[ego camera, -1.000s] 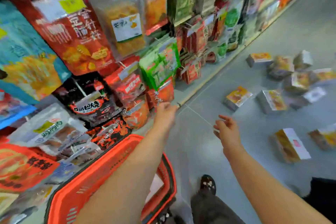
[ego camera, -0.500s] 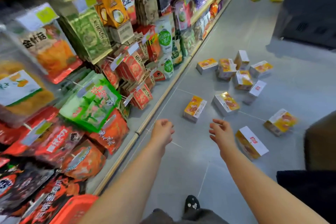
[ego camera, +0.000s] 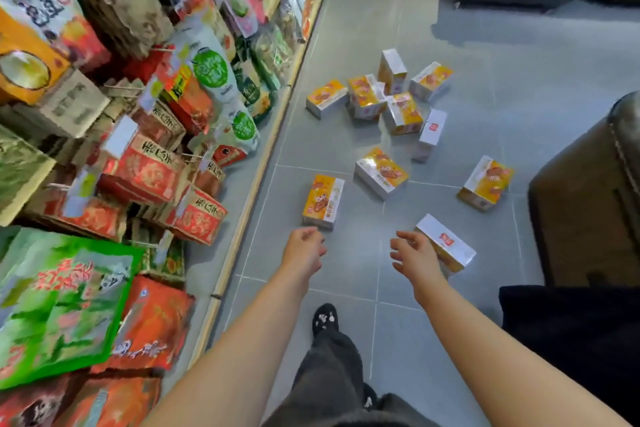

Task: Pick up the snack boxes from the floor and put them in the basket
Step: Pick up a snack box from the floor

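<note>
In a shop aisle beside stocked shelves (ego camera: 194, 135), a person reaches both arms toward snack boxes (ego camera: 381, 173) scattered across the grey tiled floor (ego camera: 346, 274). The left hand (ego camera: 304, 251) is loosely curled and the right hand (ego camera: 414, 255) spread, neither gripping anything. About ten boxes lie uncollected; no basket is in view, so the task appears barely begun.

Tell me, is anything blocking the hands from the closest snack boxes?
Nothing visible. Only bare grey tiled floor lies between the empty left hand and the yellow-orange cardboard box; the right hand is beside the white-topped box.
</note>
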Motion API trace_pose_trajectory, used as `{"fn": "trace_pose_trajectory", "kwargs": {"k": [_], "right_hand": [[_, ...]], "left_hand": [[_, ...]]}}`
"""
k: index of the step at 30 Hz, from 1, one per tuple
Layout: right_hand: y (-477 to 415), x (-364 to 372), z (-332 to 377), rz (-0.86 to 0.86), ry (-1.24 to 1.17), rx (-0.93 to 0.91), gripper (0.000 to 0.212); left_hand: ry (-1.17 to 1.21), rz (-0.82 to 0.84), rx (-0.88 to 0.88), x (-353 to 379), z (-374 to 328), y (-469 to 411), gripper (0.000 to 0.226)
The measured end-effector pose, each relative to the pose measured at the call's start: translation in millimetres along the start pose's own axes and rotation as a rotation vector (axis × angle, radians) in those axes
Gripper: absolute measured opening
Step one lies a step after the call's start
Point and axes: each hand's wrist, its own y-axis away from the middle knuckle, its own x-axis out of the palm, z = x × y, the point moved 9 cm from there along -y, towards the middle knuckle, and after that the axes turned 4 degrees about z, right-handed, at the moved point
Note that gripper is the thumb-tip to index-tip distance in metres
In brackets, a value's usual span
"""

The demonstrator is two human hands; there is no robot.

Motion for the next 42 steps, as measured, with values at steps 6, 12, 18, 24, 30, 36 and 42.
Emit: {"fn": "trace_pose_trajectory", "kwargs": {"k": [6,12,18,24,30,36,42], "right_hand": [[-67.5,-28.8,10.3,-0.135,-0.090,0.106,0.021],[-113.7,-87.4,-1.3,-0.364,-0.248,0.234,0.012],[-158.9,-135.1,-16.0,-0.450,-0.469,0.367,0.012],[-221.5,-199.0,-59.2,-0.597,-0.575,0.473,0.013],[-300.6,-224.5,-149.2,-0.696,-0.643,0.510,0.012],[-392.5,-248.5,-270.1,-0.849,-0.661,0.513,0.020],[-447.8,-274.2,-379.1,-1.024,-0.668,0.509,0.058]], "left_hand": [[-0.174,0.090,-0.025,40.4,-51.0,-89.7,0.017],[-0.307,0.200,-0.062,120.5,-80.8,-166.8,0.016],[-0.408,0.309,-0.141,200.2,-73.1,-217.2,0.019],[-0.504,0.405,-0.184,291.1,-43.9,-289.8,0.021],[-0.663,0.490,-0.250,352.2,42.9,-380.7,0.027],[-0.872,0.594,-0.191,427.9,148.8,-486.4,0.039],[-1.098,0.645,-0.227,481.9,248.9,-558.4,0.049]]}}
